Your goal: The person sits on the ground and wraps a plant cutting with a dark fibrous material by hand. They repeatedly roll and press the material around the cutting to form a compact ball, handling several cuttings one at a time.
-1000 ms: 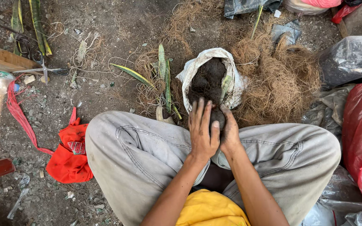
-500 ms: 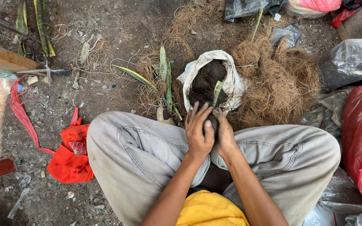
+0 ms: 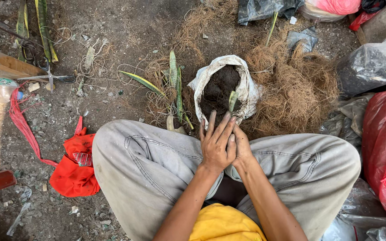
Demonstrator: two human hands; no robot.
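Soil sack [image 3: 246, 85] sits just beyond both hands [image 3: 224, 143], pressed together.

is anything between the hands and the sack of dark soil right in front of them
Nothing visible. The left hand and right hand, pressed together, sit right at the near rim of the white sack.

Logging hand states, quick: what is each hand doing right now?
Left hand: open, fingers spread, laid flat over the right hand.
Right hand: mostly covered by the left; cannot tell whether it holds anything.
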